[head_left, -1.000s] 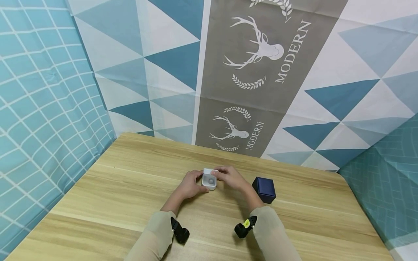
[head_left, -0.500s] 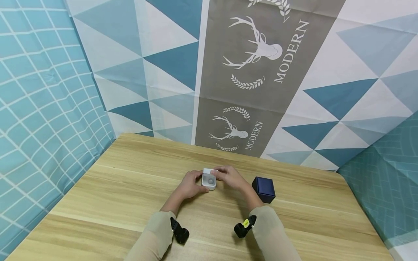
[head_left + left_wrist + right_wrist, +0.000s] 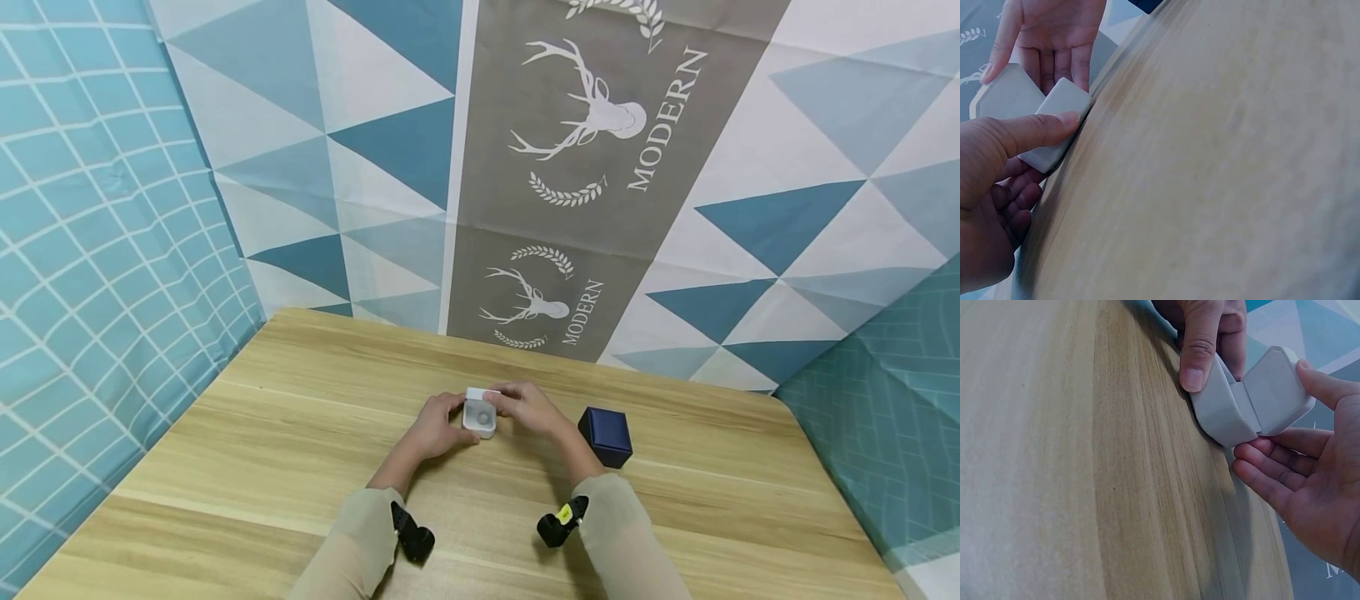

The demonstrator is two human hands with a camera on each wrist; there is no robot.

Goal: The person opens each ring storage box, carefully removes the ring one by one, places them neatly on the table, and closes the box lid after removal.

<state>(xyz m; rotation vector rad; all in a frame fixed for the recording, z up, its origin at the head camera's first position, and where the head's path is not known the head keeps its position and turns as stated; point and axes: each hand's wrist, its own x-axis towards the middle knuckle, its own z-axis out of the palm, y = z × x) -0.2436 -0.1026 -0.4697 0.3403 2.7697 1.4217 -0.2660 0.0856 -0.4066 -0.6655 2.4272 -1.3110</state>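
Observation:
A small white ring box (image 3: 472, 428) sits on the wooden table with its hinged lid raised. Inside it, the head view shows a small round greyish piece. My left hand (image 3: 437, 427) grips the base from the left, the thumb across the front wall and the fingers behind. On the other side, my right hand (image 3: 531, 408) holds the raised lid (image 3: 1275, 394), thumb at its edge. In the right wrist view that hand's other fingers lie by the hinge and under the lid.
A dark blue cube-shaped box (image 3: 609, 435) stands on the table (image 3: 300, 450) to the right, beside my right forearm. Patterned cloth (image 3: 555, 167) hangs behind the table's back edge. Each sleeve carries a black wrist camera (image 3: 415, 537).

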